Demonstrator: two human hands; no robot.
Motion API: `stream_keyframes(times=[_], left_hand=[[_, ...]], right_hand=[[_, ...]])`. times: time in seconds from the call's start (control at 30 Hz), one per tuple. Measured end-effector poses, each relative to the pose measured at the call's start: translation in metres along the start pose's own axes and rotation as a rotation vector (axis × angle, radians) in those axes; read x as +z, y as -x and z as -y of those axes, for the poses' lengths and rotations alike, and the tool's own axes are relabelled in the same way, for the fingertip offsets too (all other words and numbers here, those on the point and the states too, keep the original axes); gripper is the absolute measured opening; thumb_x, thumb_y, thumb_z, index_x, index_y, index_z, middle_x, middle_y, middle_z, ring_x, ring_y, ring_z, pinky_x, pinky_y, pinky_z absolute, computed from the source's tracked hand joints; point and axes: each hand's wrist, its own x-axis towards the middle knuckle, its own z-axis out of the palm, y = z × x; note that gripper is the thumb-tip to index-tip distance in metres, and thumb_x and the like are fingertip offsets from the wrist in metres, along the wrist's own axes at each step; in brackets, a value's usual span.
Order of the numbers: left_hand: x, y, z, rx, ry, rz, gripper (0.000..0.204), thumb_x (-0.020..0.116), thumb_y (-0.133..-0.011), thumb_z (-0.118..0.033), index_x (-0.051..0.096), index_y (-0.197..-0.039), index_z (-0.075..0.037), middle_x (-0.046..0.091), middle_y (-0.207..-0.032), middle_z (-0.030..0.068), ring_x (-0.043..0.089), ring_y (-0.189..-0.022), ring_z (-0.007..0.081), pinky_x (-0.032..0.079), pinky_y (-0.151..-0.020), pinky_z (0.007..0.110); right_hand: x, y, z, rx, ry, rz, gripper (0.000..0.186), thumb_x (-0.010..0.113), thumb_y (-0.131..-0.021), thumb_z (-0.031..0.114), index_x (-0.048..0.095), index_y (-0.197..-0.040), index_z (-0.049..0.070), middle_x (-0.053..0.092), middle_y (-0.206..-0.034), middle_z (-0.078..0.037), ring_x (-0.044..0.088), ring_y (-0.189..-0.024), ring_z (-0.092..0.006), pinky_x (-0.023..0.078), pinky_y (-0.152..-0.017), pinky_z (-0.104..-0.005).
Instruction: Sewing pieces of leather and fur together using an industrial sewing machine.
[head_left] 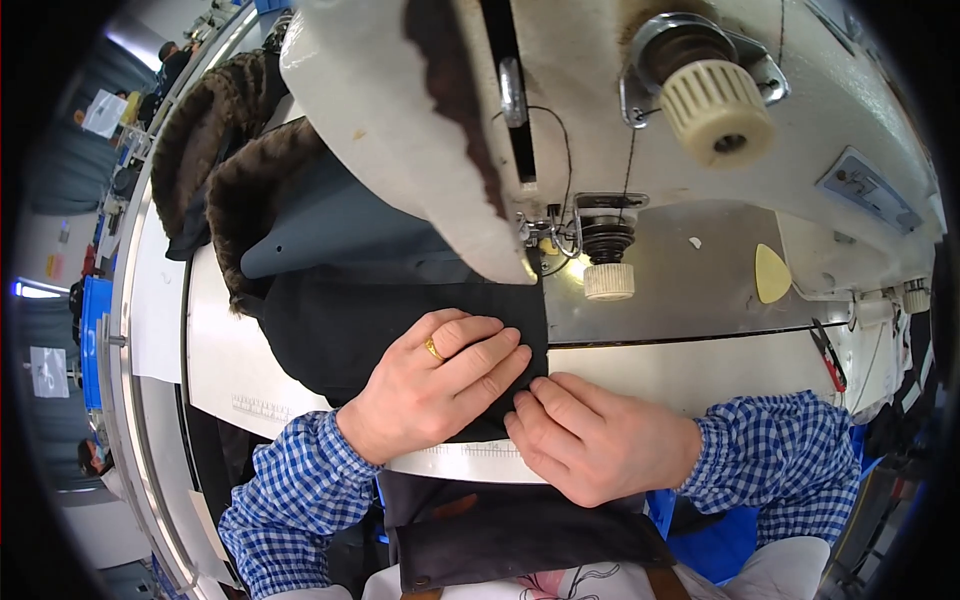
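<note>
A piece of black fabric (330,330) lies under the head of a white sewing machine (800,120), its right edge beside the needle area (545,255). My left hand (440,380), with a gold ring, rests on the fabric, fingers laid over it and slightly bent, thumb hidden. My right hand (590,440) is closed at the fabric's lower right edge, fingertips pinching it just below my left fingers. Grey-blue fabric with brown fur trim (240,190) is heaped behind the black piece.
A steel plate (690,300) holds a pale yellow teardrop-shaped piece (771,272). Red-handled scissors (830,360) lie at the right. The white table (640,375) has a printed scale at its front. A metal rail (135,420), blue bins (97,340) and co-workers (172,65) are at the left.
</note>
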Motion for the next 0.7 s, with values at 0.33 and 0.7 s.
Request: stream_keyframes(times=[0.33, 0.7], left_hand=[[0.007, -0.01, 0.0, -0.277, 0.013, 0.054, 0.073, 0.077, -0.057, -0.006, 0.066, -0.129, -0.001, 0.061, -0.134, 0.0117, 0.057, -0.116, 0.0315, 0.045, -0.099, 0.043], [0.01, -0.011, 0.005, -0.239, 0.011, -0.078, 0.06, 0.072, -0.06, 0.001, 0.072, -0.12, -0.003, 0.066, -0.133, 0.0113, 0.06, -0.126, 0.0322, 0.046, -0.108, 0.051]], right_hand=[[0.004, -0.006, -0.008, 0.066, -0.01, 0.04, 0.029, 0.065, -0.079, 0.021, 0.07, -0.095, -0.002, 0.067, -0.099, -0.014, 0.063, -0.099, -0.03, 0.055, -0.089, -0.0378], [0.007, -0.007, -0.006, 0.037, -0.004, 0.011, 0.03, 0.064, -0.08, 0.021, 0.07, -0.097, -0.002, 0.07, -0.103, -0.017, 0.065, -0.098, -0.0304, 0.055, -0.087, -0.036]])
